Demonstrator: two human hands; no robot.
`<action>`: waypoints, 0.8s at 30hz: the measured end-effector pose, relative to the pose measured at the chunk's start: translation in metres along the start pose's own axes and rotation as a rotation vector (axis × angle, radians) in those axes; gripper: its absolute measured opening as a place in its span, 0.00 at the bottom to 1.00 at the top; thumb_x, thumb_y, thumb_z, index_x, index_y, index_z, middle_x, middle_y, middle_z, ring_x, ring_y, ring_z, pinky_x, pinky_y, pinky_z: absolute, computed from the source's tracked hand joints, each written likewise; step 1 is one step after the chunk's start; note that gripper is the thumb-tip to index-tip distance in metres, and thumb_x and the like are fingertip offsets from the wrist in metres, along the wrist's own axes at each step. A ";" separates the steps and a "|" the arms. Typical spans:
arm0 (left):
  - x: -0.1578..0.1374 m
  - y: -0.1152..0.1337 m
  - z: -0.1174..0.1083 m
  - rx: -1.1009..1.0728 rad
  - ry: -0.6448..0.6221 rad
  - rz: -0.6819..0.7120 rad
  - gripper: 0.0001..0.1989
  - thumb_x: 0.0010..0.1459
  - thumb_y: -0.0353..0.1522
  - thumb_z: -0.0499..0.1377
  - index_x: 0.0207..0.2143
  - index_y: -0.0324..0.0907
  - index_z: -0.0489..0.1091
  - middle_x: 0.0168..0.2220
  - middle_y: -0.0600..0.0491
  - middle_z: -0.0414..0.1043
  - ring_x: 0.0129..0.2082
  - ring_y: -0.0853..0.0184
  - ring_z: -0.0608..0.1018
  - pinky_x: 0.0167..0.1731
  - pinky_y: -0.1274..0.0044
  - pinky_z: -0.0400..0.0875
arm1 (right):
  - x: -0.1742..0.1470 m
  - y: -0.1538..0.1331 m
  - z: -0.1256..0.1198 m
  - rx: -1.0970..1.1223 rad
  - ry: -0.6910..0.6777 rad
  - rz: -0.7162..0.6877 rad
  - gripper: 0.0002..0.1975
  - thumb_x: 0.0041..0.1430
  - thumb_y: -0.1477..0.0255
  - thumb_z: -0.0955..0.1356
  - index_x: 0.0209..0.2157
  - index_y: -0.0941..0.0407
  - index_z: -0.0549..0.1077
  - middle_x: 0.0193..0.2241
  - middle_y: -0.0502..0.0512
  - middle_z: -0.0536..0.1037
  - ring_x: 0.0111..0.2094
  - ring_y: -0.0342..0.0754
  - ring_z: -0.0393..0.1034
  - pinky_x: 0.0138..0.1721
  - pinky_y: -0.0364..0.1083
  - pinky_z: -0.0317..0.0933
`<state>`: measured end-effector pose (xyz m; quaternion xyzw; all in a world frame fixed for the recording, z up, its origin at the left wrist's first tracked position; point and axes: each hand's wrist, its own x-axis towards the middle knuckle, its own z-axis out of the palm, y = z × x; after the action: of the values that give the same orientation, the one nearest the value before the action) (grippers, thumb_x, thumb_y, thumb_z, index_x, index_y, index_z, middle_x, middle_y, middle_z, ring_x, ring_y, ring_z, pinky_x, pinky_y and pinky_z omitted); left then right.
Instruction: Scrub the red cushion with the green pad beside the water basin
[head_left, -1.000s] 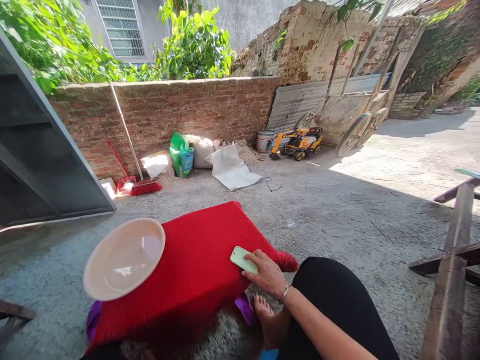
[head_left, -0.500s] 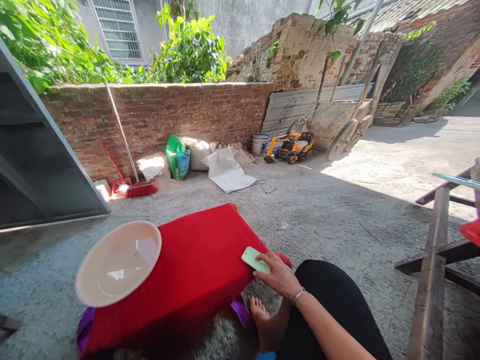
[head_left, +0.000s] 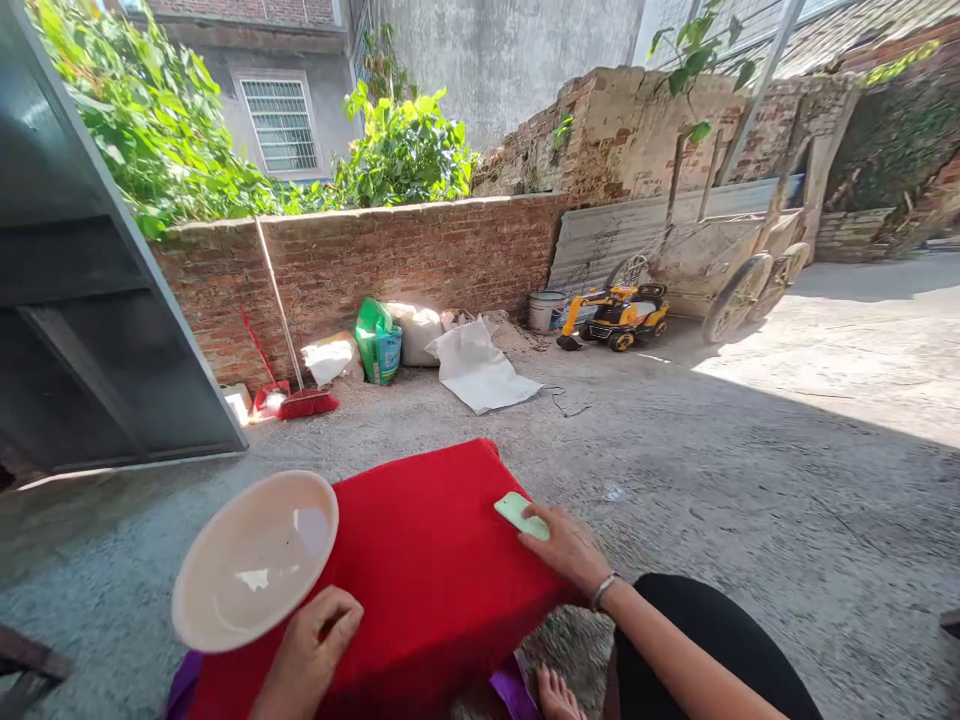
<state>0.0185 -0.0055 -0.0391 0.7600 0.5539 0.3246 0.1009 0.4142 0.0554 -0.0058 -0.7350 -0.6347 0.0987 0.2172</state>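
Observation:
A flat, pale green phone (head_left: 516, 510) with rounded corners lies on the red cloth (head_left: 427, 540) near its right edge. My right hand (head_left: 568, 547), with a bracelet at the wrist, grips the phone's near end between thumb and fingers. My left hand (head_left: 319, 635) is above the cloth's near left part, fingers curled in with a small gap by the thumb; nothing shows in it. Just beyond that hand, a wide cream basin (head_left: 202, 590) holding clear liquid stands at the cloth's left end.
Purple cloth (head_left: 516, 688) shows under the table's near side, by my bare foot (head_left: 556, 692). Across the concrete yard, a red broom (head_left: 309, 403), a green sack (head_left: 379, 342) and a white sheet (head_left: 487, 372) lie along a brick wall (head_left: 465, 255). A toy excavator (head_left: 622, 315) stands farther right.
My left hand has come into view beside the basin. My right hand still holds the phone at nearly the same spot on the cloth. The whole view has shifted a little.

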 end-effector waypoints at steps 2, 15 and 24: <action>0.008 -0.014 0.030 0.129 0.053 0.078 0.18 0.65 0.43 0.48 0.43 0.46 0.74 0.44 0.51 0.75 0.42 0.65 0.77 0.41 0.74 0.75 | 0.000 -0.006 0.010 0.030 0.011 -0.048 0.14 0.49 0.68 0.66 0.39 0.50 0.74 0.35 0.51 0.73 0.37 0.49 0.71 0.41 0.46 0.63; -0.009 -0.063 0.092 0.670 -0.011 0.191 0.24 0.60 0.38 0.54 0.59 0.56 0.61 0.62 0.52 0.62 0.60 0.58 0.66 0.54 0.64 0.65 | -0.028 -0.029 0.055 0.006 -0.088 -0.299 0.15 0.48 0.69 0.68 0.41 0.47 0.74 0.40 0.53 0.72 0.42 0.51 0.69 0.46 0.48 0.64; -0.009 -0.050 0.086 0.614 -0.060 0.122 0.24 0.60 0.38 0.54 0.60 0.56 0.60 0.63 0.53 0.59 0.61 0.58 0.64 0.56 0.63 0.61 | -0.003 0.063 0.008 -0.170 0.124 0.189 0.16 0.55 0.60 0.64 0.42 0.50 0.75 0.37 0.57 0.72 0.38 0.54 0.70 0.42 0.52 0.65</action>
<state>0.0304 0.0223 -0.1346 0.7961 0.5761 0.1248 -0.1368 0.4661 0.0478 -0.0414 -0.8120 -0.5539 0.0189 0.1830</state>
